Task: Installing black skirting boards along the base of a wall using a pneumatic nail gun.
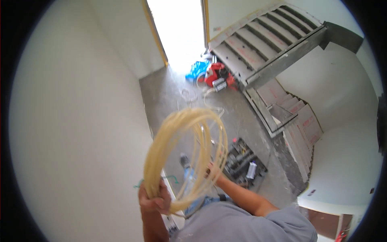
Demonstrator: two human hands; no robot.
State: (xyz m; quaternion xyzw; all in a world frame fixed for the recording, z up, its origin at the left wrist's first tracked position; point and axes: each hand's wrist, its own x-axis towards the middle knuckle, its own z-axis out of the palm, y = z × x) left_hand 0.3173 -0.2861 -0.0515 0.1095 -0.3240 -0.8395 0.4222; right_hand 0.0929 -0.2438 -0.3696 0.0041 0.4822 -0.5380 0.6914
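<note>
A large coil of pale yellow, see-through tubing or cord hangs in front of me, its loops standing roughly upright. My left hand is wrapped round the bundled strands at the coil's lower left. A thin green tie sticks out from the coil just above that hand. Behind the right-hand loops is my right hand, bent in toward my body. Loose strands cross in front of its fingers, so whether it grips any of them is hidden.
An open black tool case lies on the concrete floor to the right. Farther off are a red bag or machine, blue plastic and loose cable. Covered stairs rise at the right; a white wall stands close on the left.
</note>
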